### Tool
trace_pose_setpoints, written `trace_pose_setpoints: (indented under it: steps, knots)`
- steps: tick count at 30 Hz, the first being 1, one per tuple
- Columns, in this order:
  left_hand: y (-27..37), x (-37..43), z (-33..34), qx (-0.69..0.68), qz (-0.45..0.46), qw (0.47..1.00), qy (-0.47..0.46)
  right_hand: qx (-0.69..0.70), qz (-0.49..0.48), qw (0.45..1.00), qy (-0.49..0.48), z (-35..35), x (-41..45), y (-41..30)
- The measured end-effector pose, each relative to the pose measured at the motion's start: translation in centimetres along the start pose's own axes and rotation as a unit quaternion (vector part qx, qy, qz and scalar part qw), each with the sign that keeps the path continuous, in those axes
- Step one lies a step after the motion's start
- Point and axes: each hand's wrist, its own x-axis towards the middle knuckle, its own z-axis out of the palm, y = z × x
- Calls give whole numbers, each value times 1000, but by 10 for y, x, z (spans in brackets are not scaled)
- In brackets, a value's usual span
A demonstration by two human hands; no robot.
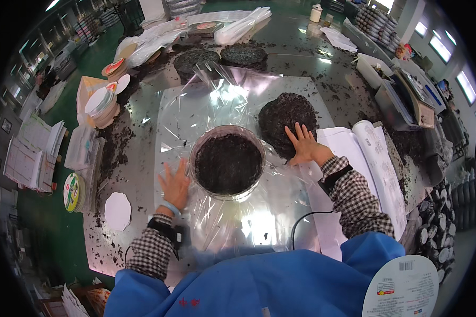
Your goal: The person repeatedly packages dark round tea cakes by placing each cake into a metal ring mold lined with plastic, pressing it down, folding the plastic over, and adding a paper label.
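Observation:
A round clear-walled mould or ring (194, 180) filled with dark, dried, seaweed-like material (229, 164) stands on clear plastic film (206, 222) before me. Close to its left side, my left hand (175, 186) lies with fingers spread, holding nothing; whether it touches the ring I cannot tell. My right hand (304, 146) rests with spread fingers on the lower right part of a loose round dark cake (283, 113), just right of the ring. Two more dark round cakes, one at the back left (194, 59) and one beside it (244, 56), lie beyond the film.
Stacked round paper discs (100, 104), a clear plastic box (79, 146) and a white disc (118, 211) are at left. White printed sheets (341, 144) lie at right, below plastic bins (394, 107). Folded plastic bags (242, 27) lie at the back. A black cable (301, 217) curves near my right forearm.

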Motion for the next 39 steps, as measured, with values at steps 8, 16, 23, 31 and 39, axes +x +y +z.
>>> trace_pose_setpoints:
  steps: [8, 16, 23, 31, 39]
  knots:
    - [36, -8, -87, -109, 86, 969, 202, 343, -64, 873, 341, -42, -15, 37]
    - [127, 50, -100, -639, 15, 765, 84, 834, -14, 552, 6, -87, -49, -95]
    - [111, 73, -80, -18, 24, 986, 166, 690, -75, 688, 214, -32, -13, -136]
    - [145, 120, -48, 177, 9, 979, -98, 413, -65, 871, 257, -26, -13, -156]
    - [125, 84, -47, 15, 209, 977, -29, 406, -77, 858, 304, -12, -1, -144]
